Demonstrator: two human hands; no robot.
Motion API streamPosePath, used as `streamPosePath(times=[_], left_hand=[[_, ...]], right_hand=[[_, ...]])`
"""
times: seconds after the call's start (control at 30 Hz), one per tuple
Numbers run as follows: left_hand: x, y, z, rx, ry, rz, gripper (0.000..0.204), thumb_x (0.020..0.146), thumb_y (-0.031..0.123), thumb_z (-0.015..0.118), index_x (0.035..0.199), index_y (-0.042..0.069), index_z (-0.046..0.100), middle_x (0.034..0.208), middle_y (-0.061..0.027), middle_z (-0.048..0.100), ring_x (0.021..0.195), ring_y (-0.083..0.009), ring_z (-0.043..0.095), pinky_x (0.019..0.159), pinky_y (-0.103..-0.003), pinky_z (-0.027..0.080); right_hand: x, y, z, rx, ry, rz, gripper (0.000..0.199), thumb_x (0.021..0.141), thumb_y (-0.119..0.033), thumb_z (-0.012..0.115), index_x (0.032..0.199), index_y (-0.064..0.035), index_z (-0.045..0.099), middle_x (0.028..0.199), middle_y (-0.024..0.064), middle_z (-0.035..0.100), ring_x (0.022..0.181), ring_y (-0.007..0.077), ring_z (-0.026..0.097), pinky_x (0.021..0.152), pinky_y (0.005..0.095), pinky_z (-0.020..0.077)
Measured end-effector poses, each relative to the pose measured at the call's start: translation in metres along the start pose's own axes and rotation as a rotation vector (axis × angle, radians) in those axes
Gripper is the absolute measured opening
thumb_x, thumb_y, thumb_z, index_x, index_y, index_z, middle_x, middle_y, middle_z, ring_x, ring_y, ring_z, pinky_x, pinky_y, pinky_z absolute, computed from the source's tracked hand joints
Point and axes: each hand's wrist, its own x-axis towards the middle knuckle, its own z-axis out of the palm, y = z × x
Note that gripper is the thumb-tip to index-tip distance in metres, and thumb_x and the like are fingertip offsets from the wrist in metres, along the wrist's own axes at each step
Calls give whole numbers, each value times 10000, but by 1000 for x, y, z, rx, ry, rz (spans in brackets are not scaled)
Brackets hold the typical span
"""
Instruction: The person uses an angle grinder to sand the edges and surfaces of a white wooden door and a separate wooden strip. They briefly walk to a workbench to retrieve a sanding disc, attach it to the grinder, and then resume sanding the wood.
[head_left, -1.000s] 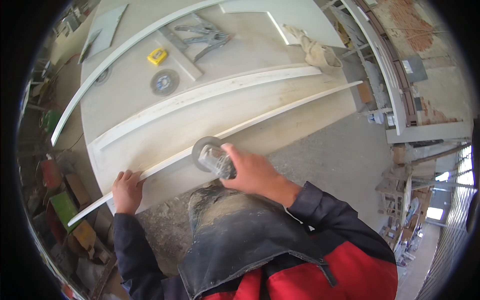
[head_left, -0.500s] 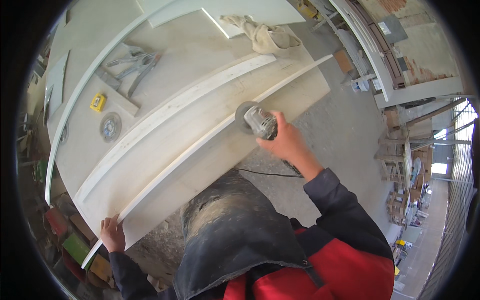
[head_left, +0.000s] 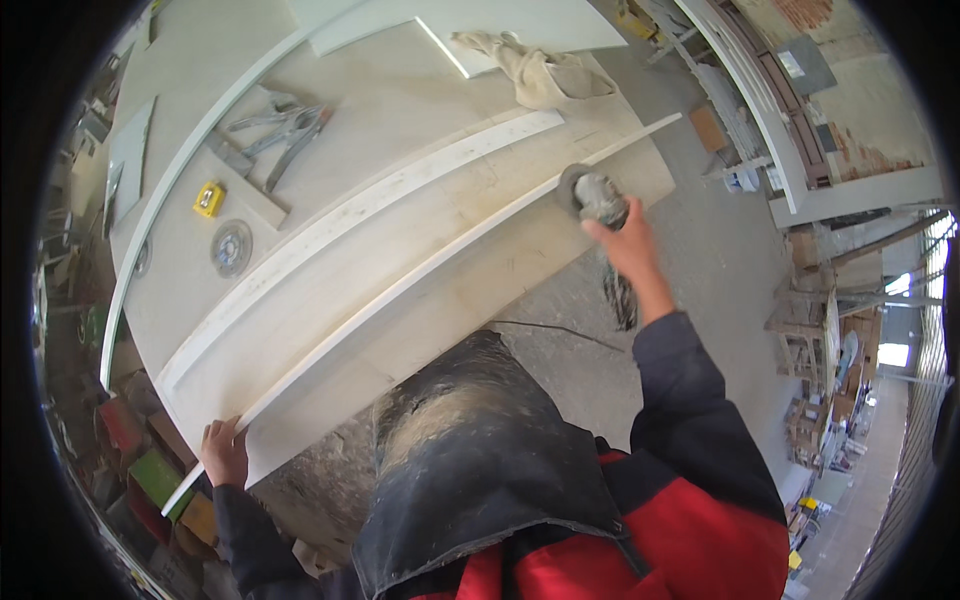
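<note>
A long, narrow white strip (head_left: 400,277) lies slantwise along the near part of the pale worktable. My left hand (head_left: 225,452) grips this strip close to its lower left end, fingers over its top. In my right hand (head_left: 632,248) is an angle grinder (head_left: 598,197), held by its body, with its round disc (head_left: 571,188) against or right beside the strip toward the far right end. The grinder looks slightly blurred, and whether the disc touches cannot be made out. A wider white strip (head_left: 360,235) lies just beyond, roughly alongside.
On the table (head_left: 330,120) lie metal clamps (head_left: 290,135), a yellow tape measure (head_left: 209,199), a spare disc (head_left: 232,249) and a crumpled cloth (head_left: 540,72). A long thin strip (head_left: 180,170) runs along the far left. Coloured offcuts (head_left: 155,478) sit below the left corner. The grinder's cord (head_left: 565,328) trails near my apron.
My right hand has carried the grinder up and to the right along the strip. My left hand stays on the strip's lower end. The whole view has shifted slightly.
</note>
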Motion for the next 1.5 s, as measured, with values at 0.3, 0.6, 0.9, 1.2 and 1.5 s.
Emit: streamPosePath(times=[0.3, 0.6, 0.9, 1.2, 1.5], left_hand=[[-2, 8, -4, 26, 4, 9, 204, 879, 125, 732, 1073, 72, 762, 955, -107, 667, 977, -343, 639, 835, -457, 539], [3, 10, -6, 28, 5, 31, 199, 882, 143, 732, 1069, 83, 763, 962, -106, 674, 976, -345, 640, 832, -463, 540], [-3, 6, -2, 42, -7, -8, 226, 860, 127, 754, 1082, 87, 760, 968, -92, 685, 976, -336, 645, 828, -454, 544], [6, 4, -3, -19, 22, -1, 169, 891, 184, 729, 1024, 95, 783, 948, -110, 700, 961, -356, 656, 841, -466, 543], [2, 14, -15, -22, 25, -2, 183, 894, 235, 742, 1030, 117, 775, 946, -77, 698, 951, -331, 662, 817, -461, 552]], right_hand=[[-162, -165, 70, 16, -497, -324, 848, 821, -443, 811, 1463, -71, 402, 1089, 283, 716, 988, 462, 719, 824, 525, 580], [-214, -187, 107, 20, -589, -542, 832, 806, -386, 821, 1442, -43, 408, 1018, 254, 721, 942, 471, 710, 812, 551, 571], [-88, -98, 19, -102, -259, -53, 859, 799, -436, 824, 1438, -29, 418, 1146, 298, 714, 1056, 473, 707, 898, 524, 569], [4, -7, 6, 348, 120, 97, 805, 757, -442, 885, 1318, 17, 535, 1236, 276, 684, 1125, 402, 689, 950, 452, 539], [-203, -213, 90, 5, -642, -611, 847, 796, -422, 841, 1466, -75, 456, 1160, 263, 718, 1020, 418, 732, 854, 504, 591]])
